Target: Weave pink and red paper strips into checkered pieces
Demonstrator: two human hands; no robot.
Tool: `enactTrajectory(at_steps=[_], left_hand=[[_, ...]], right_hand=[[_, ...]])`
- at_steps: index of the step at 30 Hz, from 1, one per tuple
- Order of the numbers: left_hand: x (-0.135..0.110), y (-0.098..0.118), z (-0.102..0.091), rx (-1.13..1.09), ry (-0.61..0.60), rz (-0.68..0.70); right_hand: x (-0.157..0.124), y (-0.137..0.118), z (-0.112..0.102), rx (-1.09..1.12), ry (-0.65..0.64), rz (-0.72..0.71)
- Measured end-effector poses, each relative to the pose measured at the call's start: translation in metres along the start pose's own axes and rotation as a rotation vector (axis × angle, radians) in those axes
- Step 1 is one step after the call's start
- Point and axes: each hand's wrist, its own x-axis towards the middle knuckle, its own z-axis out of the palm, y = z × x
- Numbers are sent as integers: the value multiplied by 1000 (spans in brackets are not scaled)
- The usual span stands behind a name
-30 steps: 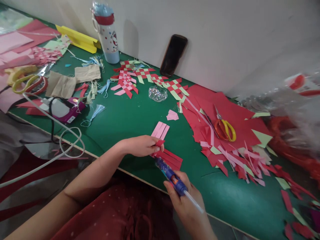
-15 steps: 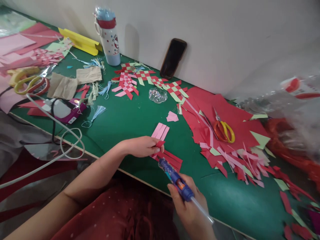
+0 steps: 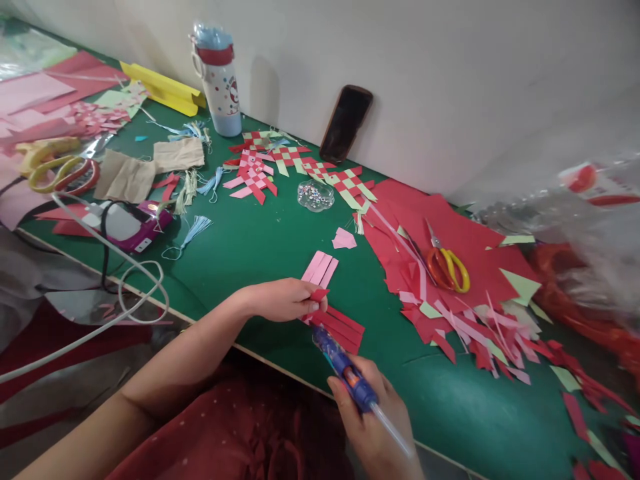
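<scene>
My left hand (image 3: pixel 295 299) is closed on a woven paper piece, with a red end poking out past the fingertips. Pink paper strips (image 3: pixel 320 268) stick out beyond the hand, and red paper strips (image 3: pixel 346 328) spread out to its right. My right hand (image 3: pixel 375 407) is wrapped round a blue glue gun (image 3: pixel 345 368), a clear glue stick (image 3: pixel 393 430) jutting from its back end. The nozzle is close to the left fingers, beside the red strips; whether it touches the paper I cannot tell.
Red sheets (image 3: pixel 425 220) carry scissors (image 3: pixel 447 267) and paper scraps on the right. Woven paper fish shapes (image 3: pixel 290 157), a dish of beads (image 3: pixel 315 197), a phone (image 3: pixel 347 123) and a bottle (image 3: pixel 223 90) line the wall. A white cable (image 3: pixel 150 287) loops over the left edge.
The glue gun in my right hand has shifted slightly left and down. My left hand keeps its hold on the paper. The whole view has moved a little.
</scene>
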Motion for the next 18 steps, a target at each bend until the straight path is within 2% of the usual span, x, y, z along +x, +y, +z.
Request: enactTrajectory(at_steps=[9, 18], left_hand=[[0, 0, 0, -28, 11, 3], [0, -3, 1, -37, 18, -1]], right_hand=[[0, 4, 4, -3, -2, 1], [5, -3, 1, -35, -5, -15]])
